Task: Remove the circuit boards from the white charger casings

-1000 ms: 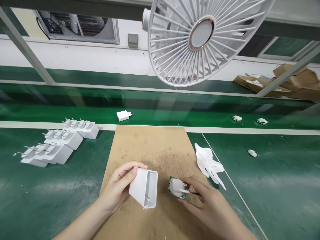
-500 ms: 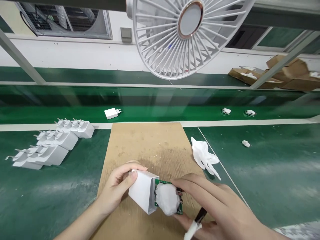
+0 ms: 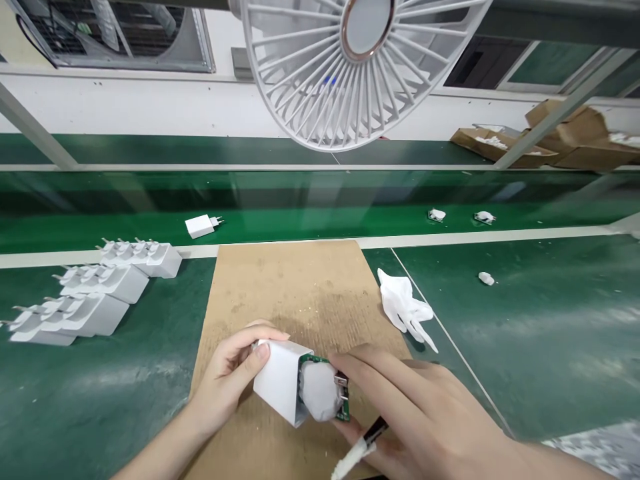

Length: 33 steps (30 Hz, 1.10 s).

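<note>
My left hand (image 3: 235, 367) grips a white plastic housing (image 3: 281, 381) whose open end faces right. Partly inside that opening is a green circuit board (image 3: 343, 408) with a white lump (image 3: 320, 392) on its face. The fingers of my right hand (image 3: 400, 407) hold the board's outer edge, by a metal connector. A dark tool with a white, ragged end (image 3: 357, 453) is also tucked in my right hand. Both hands are above a brown board (image 3: 285, 280).
Rows of white plug housings (image 3: 105, 290) stand at left. A single white charger (image 3: 201, 226) lies on the green strip behind. At right are a white glove (image 3: 404, 307), small white-covered parts (image 3: 486, 278) and cardboard boxes (image 3: 575, 143). A white fan (image 3: 345, 87) hangs overhead.
The circuit board has gone deeper into the housing, and my right hand has moved left with it. The view has shifted slightly. The lone charger and two small parts behind have moved left.
</note>
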Each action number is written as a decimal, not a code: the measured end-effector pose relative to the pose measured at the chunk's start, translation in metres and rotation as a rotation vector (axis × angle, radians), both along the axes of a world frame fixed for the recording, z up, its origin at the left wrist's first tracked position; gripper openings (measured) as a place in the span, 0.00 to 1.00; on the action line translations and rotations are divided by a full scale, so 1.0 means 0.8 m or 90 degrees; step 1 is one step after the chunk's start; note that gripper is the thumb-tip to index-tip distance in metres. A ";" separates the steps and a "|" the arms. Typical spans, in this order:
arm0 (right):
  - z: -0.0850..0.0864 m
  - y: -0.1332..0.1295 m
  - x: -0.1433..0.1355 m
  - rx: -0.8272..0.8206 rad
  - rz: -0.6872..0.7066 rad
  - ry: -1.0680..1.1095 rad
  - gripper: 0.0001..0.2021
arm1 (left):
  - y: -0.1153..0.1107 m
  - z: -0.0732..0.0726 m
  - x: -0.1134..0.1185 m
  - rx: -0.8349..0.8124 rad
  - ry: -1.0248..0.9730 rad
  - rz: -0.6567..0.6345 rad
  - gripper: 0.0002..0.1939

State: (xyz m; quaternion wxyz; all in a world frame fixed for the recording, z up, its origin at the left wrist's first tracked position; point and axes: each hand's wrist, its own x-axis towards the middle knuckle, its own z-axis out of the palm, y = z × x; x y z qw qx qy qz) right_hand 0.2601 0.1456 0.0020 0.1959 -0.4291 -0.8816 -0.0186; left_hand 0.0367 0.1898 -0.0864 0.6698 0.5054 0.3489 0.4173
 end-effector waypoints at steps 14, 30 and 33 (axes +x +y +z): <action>0.003 0.005 -0.004 0.015 0.020 -0.026 0.11 | 0.001 0.003 0.001 -0.003 0.032 0.041 0.09; -0.001 0.011 -0.011 0.040 0.074 -0.059 0.16 | 0.000 0.002 0.002 -0.019 0.023 0.055 0.08; 0.007 0.015 -0.003 -0.052 0.090 -0.013 0.18 | -0.001 0.000 0.005 -0.094 -0.020 0.019 0.09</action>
